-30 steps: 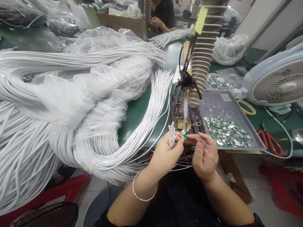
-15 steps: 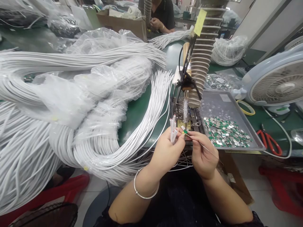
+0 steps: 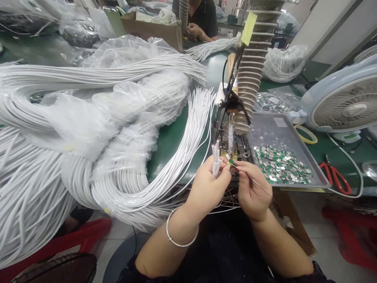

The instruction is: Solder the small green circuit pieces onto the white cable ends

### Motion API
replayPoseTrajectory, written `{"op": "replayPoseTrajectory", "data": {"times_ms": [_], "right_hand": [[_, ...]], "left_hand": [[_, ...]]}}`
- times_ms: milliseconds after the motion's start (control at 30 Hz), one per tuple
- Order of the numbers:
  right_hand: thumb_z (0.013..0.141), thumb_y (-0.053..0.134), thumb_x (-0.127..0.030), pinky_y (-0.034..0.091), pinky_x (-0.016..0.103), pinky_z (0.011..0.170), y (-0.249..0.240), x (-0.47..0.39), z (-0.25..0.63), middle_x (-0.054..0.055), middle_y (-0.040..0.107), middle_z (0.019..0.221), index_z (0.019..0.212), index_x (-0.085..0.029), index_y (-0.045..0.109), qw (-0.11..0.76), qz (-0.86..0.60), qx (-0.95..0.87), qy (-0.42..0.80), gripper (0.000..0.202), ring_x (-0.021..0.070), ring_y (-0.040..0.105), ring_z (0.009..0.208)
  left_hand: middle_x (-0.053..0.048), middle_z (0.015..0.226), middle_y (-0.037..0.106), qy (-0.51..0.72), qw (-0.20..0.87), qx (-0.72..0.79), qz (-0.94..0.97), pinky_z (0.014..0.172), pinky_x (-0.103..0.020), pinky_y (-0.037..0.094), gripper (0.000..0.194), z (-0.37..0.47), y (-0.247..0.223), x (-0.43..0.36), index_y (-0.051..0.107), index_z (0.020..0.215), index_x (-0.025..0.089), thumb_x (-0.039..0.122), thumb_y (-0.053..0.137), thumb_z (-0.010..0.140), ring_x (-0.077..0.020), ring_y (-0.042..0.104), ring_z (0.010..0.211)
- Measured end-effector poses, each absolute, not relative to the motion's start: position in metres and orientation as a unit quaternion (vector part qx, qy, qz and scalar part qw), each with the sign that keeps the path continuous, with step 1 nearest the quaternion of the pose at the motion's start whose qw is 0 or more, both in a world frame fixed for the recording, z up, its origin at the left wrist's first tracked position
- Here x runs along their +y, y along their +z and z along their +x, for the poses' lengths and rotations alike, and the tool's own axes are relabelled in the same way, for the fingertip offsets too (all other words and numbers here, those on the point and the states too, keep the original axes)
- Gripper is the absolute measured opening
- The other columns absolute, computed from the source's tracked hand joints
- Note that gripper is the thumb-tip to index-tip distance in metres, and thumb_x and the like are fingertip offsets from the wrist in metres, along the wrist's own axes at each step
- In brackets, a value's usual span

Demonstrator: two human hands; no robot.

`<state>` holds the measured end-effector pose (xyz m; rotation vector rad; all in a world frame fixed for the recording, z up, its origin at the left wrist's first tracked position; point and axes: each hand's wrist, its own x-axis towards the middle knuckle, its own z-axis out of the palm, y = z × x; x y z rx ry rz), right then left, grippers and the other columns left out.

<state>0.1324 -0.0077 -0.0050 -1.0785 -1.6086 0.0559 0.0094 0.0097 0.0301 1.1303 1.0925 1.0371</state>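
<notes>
My left hand point(image 3: 208, 184) is closed around several short white cable ends point(image 3: 216, 159) that stand up from the fist. Its thumb and finger pinch a small green and silver connector board point(image 3: 230, 160). My right hand point(image 3: 253, 188) pinches a thin wire point(image 3: 259, 184) that runs from the board down to the right. The fingertips of both hands are close together, just in front of a soldering iron point(image 3: 231, 135) held tip down in a black-tied stand. A grey tray point(image 3: 319, 177) with a pile of green and silver boards point(image 3: 282, 165) lies right of my hands.
Large bundles of white cable point(image 3: 118, 184), partly in plastic, cover the left. A ribbed duct point(image 3: 250, 67) rises behind the iron. Red-handled pliers point(image 3: 338, 179), yellow tape point(image 3: 305, 134) and a fan point(image 3: 350, 102) are right. Across the table sits a person point(image 3: 203, 17).
The small board between my fingertips has tilted slightly, and the cable ends in my left hand have shifted a little. Both hands stay in nearly the same place.
</notes>
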Motion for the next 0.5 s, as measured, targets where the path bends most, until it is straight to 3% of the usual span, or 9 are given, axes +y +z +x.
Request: {"op": "replayPoseTrajectory", "data": {"times_ms": [500], "right_hand": [[0.083, 0.050, -0.006, 0.057, 0.036, 0.073, -0.0014, -0.0075, 0.1319, 0.006, 0.069, 0.089, 0.094, -0.020, 0.062, 0.565, -0.457, -0.686, 0.024, 0.021, 0.0183, 0.067, 0.085]], "left_hand": [[0.000, 0.076, 0.057, 0.452, 0.569, 0.468, 0.503, 0.070, -0.028, 0.044, 0.006, 0.0075, 0.0301, 0.0093, 0.050, 0.073, 0.019, 0.021, 0.053, 0.078, -0.0141, 0.056, 0.074]]}}
